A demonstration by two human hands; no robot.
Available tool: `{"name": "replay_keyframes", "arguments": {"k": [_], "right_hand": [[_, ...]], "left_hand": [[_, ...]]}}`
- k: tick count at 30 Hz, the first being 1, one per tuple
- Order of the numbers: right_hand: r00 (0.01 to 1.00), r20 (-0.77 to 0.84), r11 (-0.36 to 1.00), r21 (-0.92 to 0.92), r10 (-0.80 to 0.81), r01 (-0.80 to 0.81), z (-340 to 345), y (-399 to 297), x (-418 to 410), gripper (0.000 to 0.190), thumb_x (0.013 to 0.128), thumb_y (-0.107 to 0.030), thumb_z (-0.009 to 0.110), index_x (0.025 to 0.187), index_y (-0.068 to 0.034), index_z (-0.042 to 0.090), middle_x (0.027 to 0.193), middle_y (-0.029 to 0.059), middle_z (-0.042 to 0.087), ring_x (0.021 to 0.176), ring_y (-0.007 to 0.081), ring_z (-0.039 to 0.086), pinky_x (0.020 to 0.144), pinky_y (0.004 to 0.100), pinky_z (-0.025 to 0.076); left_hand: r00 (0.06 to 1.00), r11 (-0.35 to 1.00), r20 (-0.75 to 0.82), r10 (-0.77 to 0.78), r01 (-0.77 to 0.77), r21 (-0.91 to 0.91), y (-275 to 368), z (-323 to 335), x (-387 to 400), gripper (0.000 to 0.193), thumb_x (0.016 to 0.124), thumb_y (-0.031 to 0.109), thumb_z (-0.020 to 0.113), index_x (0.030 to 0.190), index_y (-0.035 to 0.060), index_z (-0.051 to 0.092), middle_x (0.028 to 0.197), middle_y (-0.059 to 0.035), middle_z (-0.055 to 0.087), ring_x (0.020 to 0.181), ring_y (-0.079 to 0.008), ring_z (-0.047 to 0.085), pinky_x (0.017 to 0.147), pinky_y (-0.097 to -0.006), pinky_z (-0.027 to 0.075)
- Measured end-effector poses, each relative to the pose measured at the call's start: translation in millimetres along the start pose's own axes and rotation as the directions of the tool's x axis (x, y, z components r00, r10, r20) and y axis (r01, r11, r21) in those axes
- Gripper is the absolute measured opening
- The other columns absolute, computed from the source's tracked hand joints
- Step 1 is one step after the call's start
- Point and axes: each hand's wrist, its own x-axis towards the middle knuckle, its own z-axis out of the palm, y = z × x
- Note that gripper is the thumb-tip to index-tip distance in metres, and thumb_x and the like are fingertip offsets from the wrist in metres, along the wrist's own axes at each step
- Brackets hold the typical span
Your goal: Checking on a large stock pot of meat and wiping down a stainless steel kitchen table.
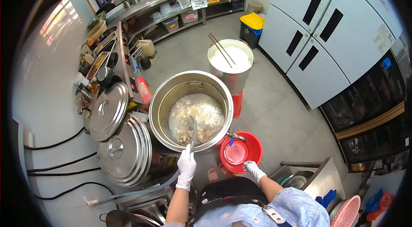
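My left hand [186,165], in a white glove, grips a translucent hose [193,130]. The hose end bends down into a large steel stockpot [154,104], over cloudy liquid [199,111] with pale chunks in it. From my hand the hose runs back to a tap [91,201] on the left wall. My right hand [254,169], gloved too, has curled fingers at the near rim of a red plastic basin [257,149]; whether they grip it is unclear. Above the basin, a spigot [236,136] with a blue lever sticks out from the stockpot.
Lidded steel pots [128,153] stand to the left. Beyond the stockpot, chopsticks [222,49] lie across a steel bucket [231,78] holding white contents. A yellow-lidded bin [252,20] is near the refrigerator [299,27]. A steel counter [148,4] runs along the back.
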Motion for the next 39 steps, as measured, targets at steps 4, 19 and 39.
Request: {"name": "replay_keyframes", "arguments": {"k": [4, 19, 39], "right_hand": [[0.999, 0.022, 0.996, -0.088, -0.029, 0.031, 23, 10, -21, 0.017, 0.089, -0.018, 0.052, 0.08, -0.006, 0.06, 0.067, 0.0041, 0.058, 0.052, 0.0124, 0.051, 0.047, 0.0265, 0.042], [0.995, 0.027, 0.816, -0.571, -0.094, 0.092, -27, 25, 16, 0.037, 0.086, -0.028, 0.053, 0.107, 0.001, 0.061, 0.091, 0.0152, 0.066, 0.081, 0.024, 0.064, 0.074, 0.0345, 0.049], [0.997, -0.039, 0.92, -0.389, -0.065, 0.045, -89, 44, 13, 0.026, 0.086, -0.022, 0.055, 0.093, 0.002, 0.062, 0.069, 0.011, 0.062, 0.057, 0.02, 0.059, 0.055, 0.034, 0.048]], "left_hand": [[0.984, 0.988, -0.105, 0.141, -0.147, -0.051, -16, 5, -3, 0.043, 0.082, 0.013, 0.055, 0.124, 0.0084, 0.049, 0.093, -0.0142, 0.057, 0.083, -0.0334, 0.057, 0.07, -0.0421, 0.047], [0.994, 0.998, -0.092, 0.064, -0.062, 0.029, -12, 4, -10, 0.041, 0.083, 0.015, 0.054, 0.122, 0.0086, 0.049, 0.091, -0.0118, 0.057, 0.083, -0.03, 0.057, 0.07, -0.0401, 0.047], [0.993, 0.996, -0.117, 0.015, -0.004, 0.092, -7, 10, -10, 0.04, 0.081, 0.016, 0.057, 0.12, 0.0113, 0.051, 0.089, -0.0114, 0.056, 0.083, -0.0308, 0.056, 0.071, -0.0421, 0.046]]}}
